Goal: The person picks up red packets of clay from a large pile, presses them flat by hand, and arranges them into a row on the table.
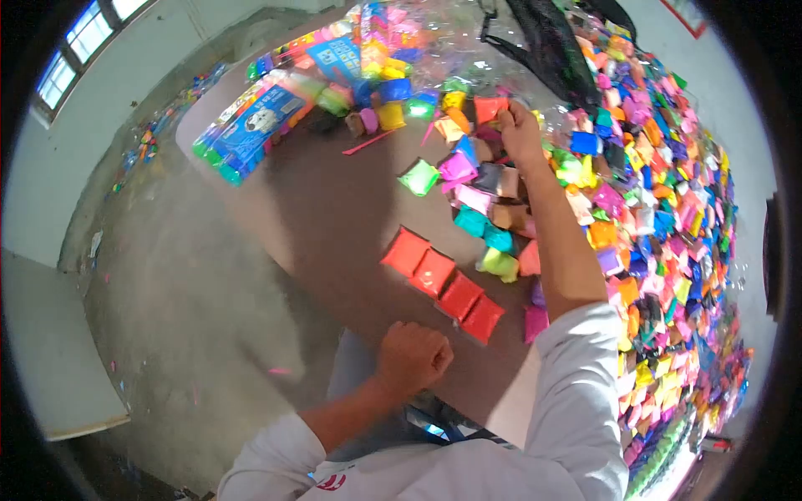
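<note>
My right hand [521, 134] reaches to the far side of the table, its fingers closed on the edge of a red packet [490, 108]. Curled near the table's front edge is my left hand [413, 357]; whether anything is inside its fist is hidden. Just beyond it, several red packets [433, 272] lie in a slanting row, edges touching. Between the row and my right hand are loose packets: a light green one [419, 178], a magenta one [457, 167], a teal one [470, 221] and a yellow-green one [499, 264].
A large heap of colourful packets [643, 209] spreads along the right. Clear bags of coloured packets with blue labels [261, 123] lie at the table's far left. A black bag [551, 50] is at the back. More packets [150, 134] are on the floor at far left.
</note>
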`<state>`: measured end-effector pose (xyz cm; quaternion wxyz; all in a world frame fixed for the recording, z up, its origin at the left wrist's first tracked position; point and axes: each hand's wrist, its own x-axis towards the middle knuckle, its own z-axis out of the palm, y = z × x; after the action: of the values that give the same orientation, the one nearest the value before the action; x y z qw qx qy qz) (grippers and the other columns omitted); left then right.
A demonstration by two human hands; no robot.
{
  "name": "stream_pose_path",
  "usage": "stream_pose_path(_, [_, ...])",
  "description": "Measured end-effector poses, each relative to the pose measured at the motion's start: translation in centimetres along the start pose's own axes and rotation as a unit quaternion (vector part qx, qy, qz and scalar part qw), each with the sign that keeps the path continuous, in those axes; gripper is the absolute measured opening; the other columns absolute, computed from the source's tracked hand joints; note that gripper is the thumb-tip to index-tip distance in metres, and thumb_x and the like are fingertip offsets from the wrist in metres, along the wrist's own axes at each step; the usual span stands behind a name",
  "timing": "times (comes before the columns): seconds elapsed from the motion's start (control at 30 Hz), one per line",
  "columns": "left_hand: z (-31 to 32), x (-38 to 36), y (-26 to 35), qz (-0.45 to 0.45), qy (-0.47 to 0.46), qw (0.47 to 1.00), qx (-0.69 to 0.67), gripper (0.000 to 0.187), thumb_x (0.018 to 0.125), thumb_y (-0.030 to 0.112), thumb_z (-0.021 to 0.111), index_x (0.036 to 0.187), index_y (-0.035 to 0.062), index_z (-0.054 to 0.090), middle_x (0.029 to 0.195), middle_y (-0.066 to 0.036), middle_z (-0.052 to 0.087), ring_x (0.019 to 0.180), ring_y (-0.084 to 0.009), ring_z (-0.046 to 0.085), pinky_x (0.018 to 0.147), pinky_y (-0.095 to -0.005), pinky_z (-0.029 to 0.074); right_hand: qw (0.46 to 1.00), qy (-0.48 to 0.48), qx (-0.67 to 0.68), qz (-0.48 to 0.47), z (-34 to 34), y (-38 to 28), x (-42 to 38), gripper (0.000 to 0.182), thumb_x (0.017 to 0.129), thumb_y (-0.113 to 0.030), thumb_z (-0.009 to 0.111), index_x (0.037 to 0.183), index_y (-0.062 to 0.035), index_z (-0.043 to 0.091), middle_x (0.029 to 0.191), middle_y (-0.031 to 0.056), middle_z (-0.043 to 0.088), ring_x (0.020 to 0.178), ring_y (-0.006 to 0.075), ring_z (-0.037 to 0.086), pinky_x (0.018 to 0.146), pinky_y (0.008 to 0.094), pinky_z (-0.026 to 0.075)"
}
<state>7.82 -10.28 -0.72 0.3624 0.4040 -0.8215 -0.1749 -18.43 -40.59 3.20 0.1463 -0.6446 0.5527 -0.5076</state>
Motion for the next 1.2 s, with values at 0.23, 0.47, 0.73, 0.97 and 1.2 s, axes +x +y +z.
stream_pose_path(0.23, [0.4,-0.6,-0.6,-0.049,0.009,0.997,-0.058,0.019,0.078,0.019,0.060,0.064,0.0096,0.051,0.064,-0.006,0.053,0.059,-0.0259,0.052,0.055,-0.0369,0.040,0.889,-0.056,0.348,0.291,-8.6,-14.1,-18.9,0.010,0.094,-0.012,0.052,0.091,-0.0087,0.060,0.074,-0.0069,0.055,0.061,0.0035,0.048,0.059,0.0212,0.046])
stream_pose_path(0.47, [-1.4,-2.9,7.2,-0.236,-0.255,0.780,-0.521,0.037,0.097,0.039,0.045,0.091,0.0033,0.054,0.074,0.000,0.052,0.065,-0.0079,0.046,0.058,-0.0247,0.038,0.868,-0.011,0.323,0.378,-12.2,-20.6,-37.0,0.025,0.094,-0.022,0.057,0.109,-0.0029,0.062,0.090,-0.0002,0.064,0.075,0.0083,0.057,0.070,0.0229,0.048])
stream_pose_path(0.73, [3.5,-10.3,13.6,-0.185,-0.245,0.802,-0.513,0.046,0.098,0.045,0.043,0.094,0.0014,0.055,0.071,-0.001,0.051,0.059,-0.0075,0.044,0.052,-0.0235,0.039,0.864,0.117,0.377,0.314,-13.2,-25.6,-47.0,0.024,0.096,-0.016,0.055,0.109,0.0028,0.061,0.079,0.0021,0.062,0.067,0.0074,0.053,0.060,0.0211,0.043])
stream_pose_path(0.97, [2.4,-12.5,14.7,-0.122,-0.292,0.850,-0.421,0.047,0.098,0.046,0.040,0.102,0.0033,0.057,0.073,0.000,0.051,0.062,-0.0069,0.043,0.056,-0.0230,0.039,0.908,0.191,0.270,0.257,-12.2,-24.3,-52.5,0.023,0.095,-0.013,0.055,0.107,0.0055,0.061,0.085,0.0040,0.064,0.070,0.0095,0.056,0.066,0.0234,0.048])
stream_pose_path(1.2, [2.3,-13.9,14.1,-0.167,-0.304,0.822,-0.452,0.048,0.099,0.047,0.038,0.104,0.0033,0.058,0.074,0.001,0.053,0.064,-0.0062,0.046,0.057,-0.0223,0.040,0.860,0.193,0.370,0.293,-12.6,-24.0,-52.9,0.029,0.094,-0.020,0.058,0.111,0.0045,0.061,0.086,0.0018,0.064,0.070,0.0075,0.053,0.067,0.0225,0.047])
